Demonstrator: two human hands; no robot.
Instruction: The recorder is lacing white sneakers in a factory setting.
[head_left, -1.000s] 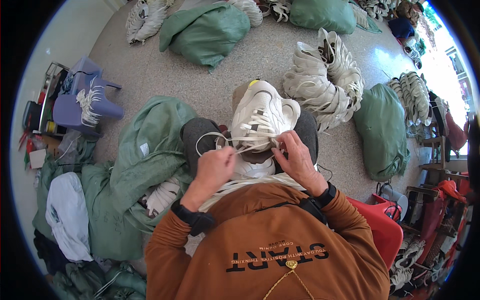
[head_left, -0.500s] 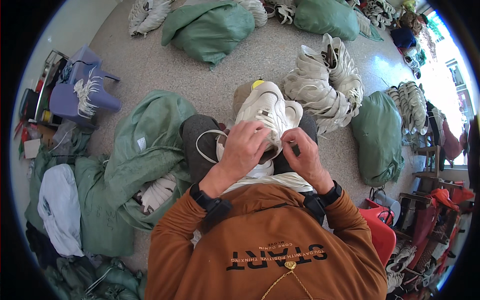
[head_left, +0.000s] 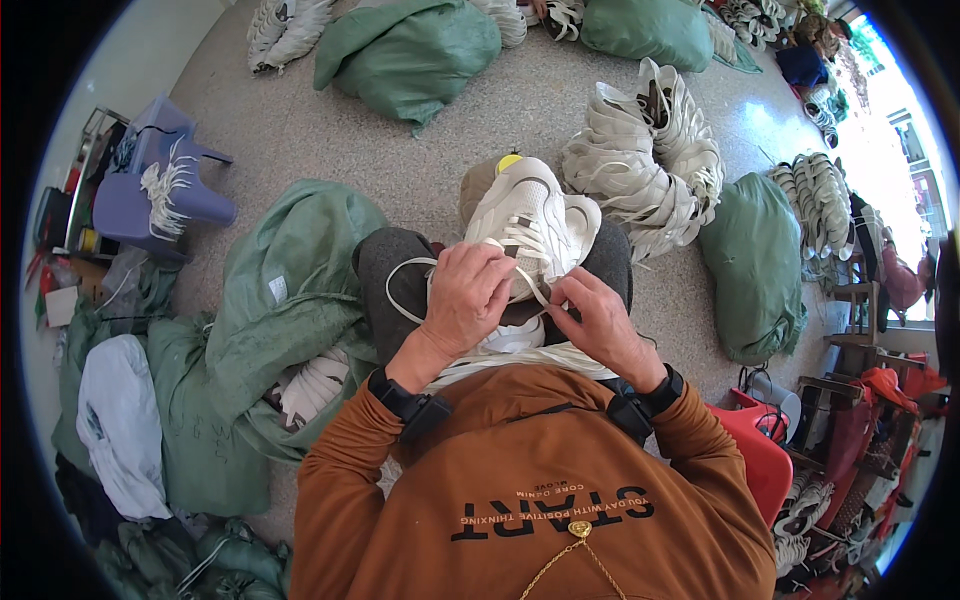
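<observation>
A white sneaker (head_left: 515,200) rests in my lap, toe pointing away from me, with a second pale shoe (head_left: 583,225) partly hidden beside it on the right. A white shoelace (head_left: 530,284) stretches between my hands across the sneaker's opening. My left hand (head_left: 462,297) is closed in a pinch on the lace, over the left side of the shoe. Opposite it, the fingertips of my right hand (head_left: 600,322) pinch the lace near the shoe's right edge. A loose lace loop hangs to the left of my left hand. More white laces (head_left: 565,360) lie across my waist.
Stacked pale shoe uppers (head_left: 625,180) stand on the floor ahead. Green sacks lie around: an open one (head_left: 290,250) at left, one (head_left: 755,270) at right, others at the back. A purple stool (head_left: 150,200) bears white laces. A red seat (head_left: 750,450) is close on my right.
My right hand has moved slightly down and left, closing its fingers on the lace. The lace now shows taut between both hands. My left hand has shifted slightly on the view.
</observation>
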